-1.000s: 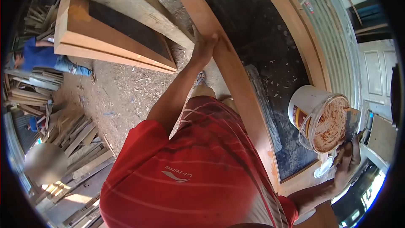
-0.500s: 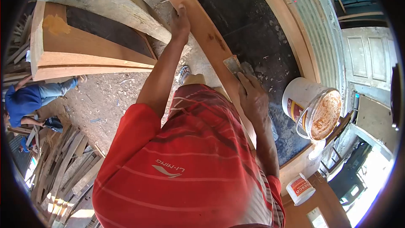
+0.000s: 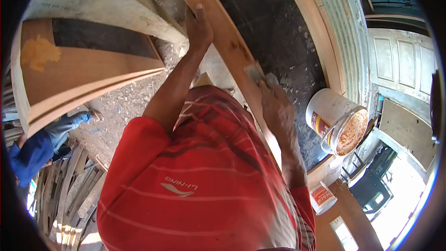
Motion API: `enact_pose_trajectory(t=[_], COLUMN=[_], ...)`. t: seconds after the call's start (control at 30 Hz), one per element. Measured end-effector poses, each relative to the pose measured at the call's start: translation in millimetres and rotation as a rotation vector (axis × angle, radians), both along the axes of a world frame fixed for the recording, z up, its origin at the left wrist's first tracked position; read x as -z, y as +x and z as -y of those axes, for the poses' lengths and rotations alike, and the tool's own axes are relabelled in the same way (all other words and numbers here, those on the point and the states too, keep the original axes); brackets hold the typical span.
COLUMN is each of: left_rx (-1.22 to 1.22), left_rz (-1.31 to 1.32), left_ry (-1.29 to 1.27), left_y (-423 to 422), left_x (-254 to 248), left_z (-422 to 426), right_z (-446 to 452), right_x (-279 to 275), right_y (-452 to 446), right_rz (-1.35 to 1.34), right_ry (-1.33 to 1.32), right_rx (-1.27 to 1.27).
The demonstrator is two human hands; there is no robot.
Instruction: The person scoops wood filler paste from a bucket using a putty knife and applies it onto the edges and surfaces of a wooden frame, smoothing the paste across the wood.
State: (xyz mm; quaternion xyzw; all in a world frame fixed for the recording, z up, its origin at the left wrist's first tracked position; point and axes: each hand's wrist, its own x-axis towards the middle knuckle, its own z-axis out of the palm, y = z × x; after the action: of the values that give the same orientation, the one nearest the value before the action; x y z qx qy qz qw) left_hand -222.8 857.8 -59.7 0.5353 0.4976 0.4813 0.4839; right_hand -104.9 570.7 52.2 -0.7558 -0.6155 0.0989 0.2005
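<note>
A long reddish-brown wooden board (image 3: 226, 32) runs diagonally along a black panel (image 3: 274, 23), with a dark stain on its face. My left hand (image 3: 199, 30) is closed on the board's left edge, its thumb on top and its fingers mostly hidden. Lower down, my right hand (image 3: 278, 109) grips a putty knife (image 3: 253, 73), whose flat blade lies against the board just below the stain. The handle is covered by my fingers. Pale flecks are scattered over the panel near the blade.
A bucket (image 3: 320, 107) smeared with orange putty lies right of my right hand, a smaller white tub (image 3: 323, 198) below it. Left stand a wooden frame (image 3: 93, 62) and a thick plank (image 3: 102, 7). Beyond are a person in blue (image 3: 35, 153) and stacked scrap wood (image 3: 69, 195).
The whole view has shifted, and the wooden frame on the left looks larger. The person in blue appears lower in view. Both hands keep their grips, and the blade stays near the stain.
</note>
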Motion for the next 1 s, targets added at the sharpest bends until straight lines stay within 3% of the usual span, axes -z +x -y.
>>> enact_pose_trajectory(t=[0.2,0.33,0.43,0.53,0.63,0.73,0.8,0.87,1.0], left_rx=[0.007,-0.083,-0.018,-0.089,-0.109,-0.080,-0.082,-0.098,-0.008], left_rz=[-0.009,-0.023,0.027,0.005,0.029,0.010,0.002,0.063,0.111], left_ry=[0.009,0.118,-0.008,0.128,0.135,0.065,0.096,0.133,0.091], left_y=[-4,5,-2,1,1,3,0,9,-8], left_x=[6,2,7,16,16,26,19,20,11], left_z=[0,-5,-2,-7,-8,14,15,4,-7], right_z=[-26,-18,-60,-46,-41,-45,-36,-31,-78], right_x=[0,3,1,-4,0,-15,-18,-5,-1], right_y=[7,6,11,14,10,16,11,9,7], right_rz=[0.019,0.096,-0.012,-0.027,-0.019,-0.052,-0.065,0.129,0.091], right_ry=[-0.098,0.110,-0.038,-0.120,-0.021,-0.254,-0.230,-0.165,-0.110], right_rx=[-0.041,-0.095,-0.069,-0.099,-0.155,-0.102,-0.157,-0.140,-0.181])
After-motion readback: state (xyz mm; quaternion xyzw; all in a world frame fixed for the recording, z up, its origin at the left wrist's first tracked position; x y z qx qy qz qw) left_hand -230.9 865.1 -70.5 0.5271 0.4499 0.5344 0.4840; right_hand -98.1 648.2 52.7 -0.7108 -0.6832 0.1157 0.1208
